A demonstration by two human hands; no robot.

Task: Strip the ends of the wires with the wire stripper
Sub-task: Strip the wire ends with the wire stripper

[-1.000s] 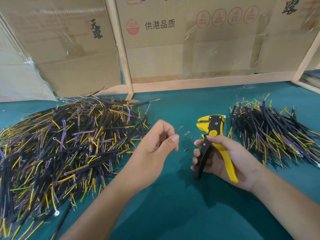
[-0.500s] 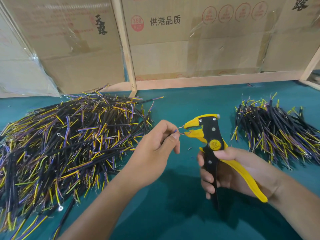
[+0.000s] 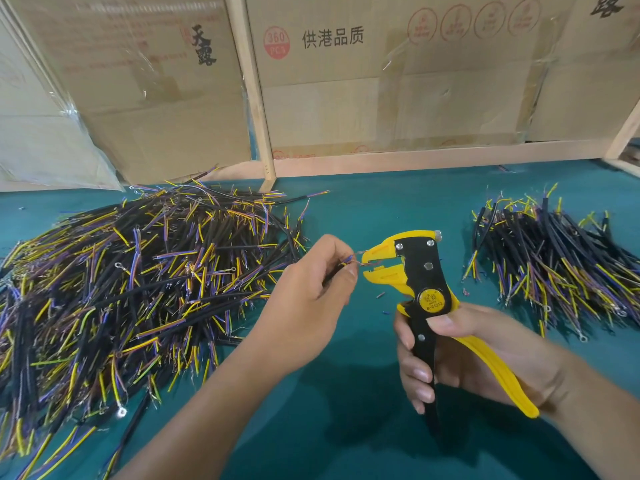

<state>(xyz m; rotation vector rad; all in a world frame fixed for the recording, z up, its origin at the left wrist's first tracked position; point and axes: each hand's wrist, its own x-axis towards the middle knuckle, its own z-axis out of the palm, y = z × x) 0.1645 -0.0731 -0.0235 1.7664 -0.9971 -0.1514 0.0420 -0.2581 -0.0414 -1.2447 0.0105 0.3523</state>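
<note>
From the head view, we see the left hand (image 3: 308, 299) curled nearly closed, thumb and forefinger pinched together on a thin wire (image 3: 348, 263) whose bare end reaches toward three o'clock into the open yellow jaws of the wire stripper (image 3: 420, 296). The right hand (image 3: 464, 355) is wrapped firmly around the stripper's two handles, thumb pressed across the black one just below the round yellow pivot label, fingers curled under; the handles themselves stand spread apart. The tool is held above the green counter (image 3: 346, 445), its head pointing to nine o'clock. At nine o'clock of the hands lies a large wire pile (image 3: 138, 278); at three o'clock, a smaller pile (image 3: 554, 265). Cardboard boxes (image 3: 398, 81) stand at twelve o'clock.
</note>
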